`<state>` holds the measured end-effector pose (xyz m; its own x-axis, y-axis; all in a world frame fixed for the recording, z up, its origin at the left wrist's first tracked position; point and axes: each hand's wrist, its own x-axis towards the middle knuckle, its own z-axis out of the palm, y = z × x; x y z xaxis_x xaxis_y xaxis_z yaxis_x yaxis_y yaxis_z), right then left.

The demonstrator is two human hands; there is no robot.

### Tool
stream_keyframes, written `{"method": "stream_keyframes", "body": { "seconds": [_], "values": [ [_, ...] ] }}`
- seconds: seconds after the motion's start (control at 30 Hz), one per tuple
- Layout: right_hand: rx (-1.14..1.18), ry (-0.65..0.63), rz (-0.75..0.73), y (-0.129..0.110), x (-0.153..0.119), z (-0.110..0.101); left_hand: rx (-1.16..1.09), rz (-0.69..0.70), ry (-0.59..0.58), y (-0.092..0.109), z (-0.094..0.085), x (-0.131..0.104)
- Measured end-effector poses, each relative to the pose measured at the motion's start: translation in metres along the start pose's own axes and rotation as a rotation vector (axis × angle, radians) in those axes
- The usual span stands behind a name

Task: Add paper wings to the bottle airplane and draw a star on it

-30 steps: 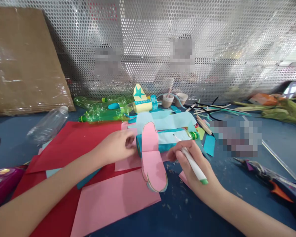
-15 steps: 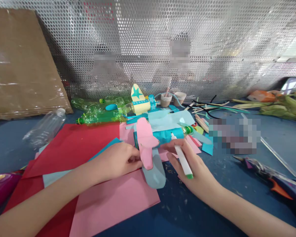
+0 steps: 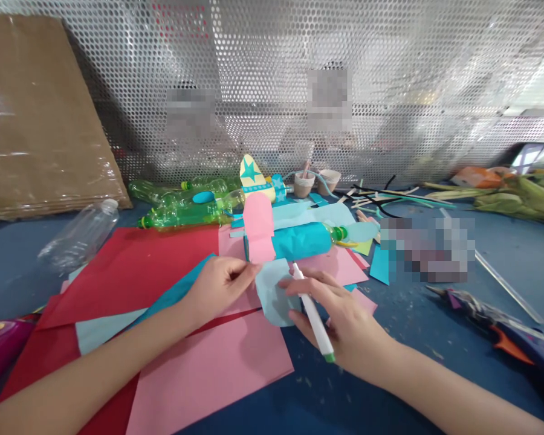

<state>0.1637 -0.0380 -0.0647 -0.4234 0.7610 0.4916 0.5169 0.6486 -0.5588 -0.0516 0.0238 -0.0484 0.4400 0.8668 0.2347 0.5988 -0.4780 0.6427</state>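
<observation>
Right hand (image 3: 351, 320) half-curled, a white plastic marker (image 3: 315, 323) is gripped beside the blue-paper-wrapped clear bottle (image 3: 303, 240); rounded pale-blue paper (image 3: 272, 293) could be smudged by tip drift.

1 white marker (image 3: 314, 314) with a green end slants, its narrow tip pointing away toward 1 bottle (image 3: 301, 240). The bottle lies on its side, wrapped in creased bright blue paper, its green neck and cap to the right. 1 pink paper piece (image 3: 259, 220), rounded at the top, overlaps the bottle's left end. 1 light blue paper piece (image 3: 274, 296) with rounded lower corners extends below it, its right side partly hidden.
</observation>
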Motion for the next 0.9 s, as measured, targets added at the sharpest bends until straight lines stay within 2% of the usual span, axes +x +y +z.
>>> {"method": "stream_keyframes", "body": {
  "seconds": [0.13, 0.27, 0.47, 0.57, 0.73, 0.9],
  "values": [
    [-0.034, -0.004, -0.050, 0.000, -0.001, 0.002, 0.053, 0.123, 0.059, -0.001, 0.009, -0.004],
    [-0.024, -0.016, -0.022, 0.001, -0.001, 0.002, 0.073, 0.212, 0.088, -0.002, 0.014, -0.009],
    [-0.005, -0.074, 0.005, 0.006, -0.001, 0.003, 0.128, 0.414, 0.010, -0.003, 0.010, -0.014],
    [-0.010, -0.101, 0.025, 0.005, -0.001, 0.003, 0.135, 0.375, -0.012, -0.004, 0.007, -0.014],
    [0.091, -0.135, 0.100, -0.002, 0.000, -0.004, 0.051, 0.188, -0.077, -0.005, 0.005, -0.016],
    [0.177, -0.164, 0.247, 0.000, -0.002, -0.005, -0.038, 0.099, -0.105, -0.005, 0.005, -0.018]
  ]
}}
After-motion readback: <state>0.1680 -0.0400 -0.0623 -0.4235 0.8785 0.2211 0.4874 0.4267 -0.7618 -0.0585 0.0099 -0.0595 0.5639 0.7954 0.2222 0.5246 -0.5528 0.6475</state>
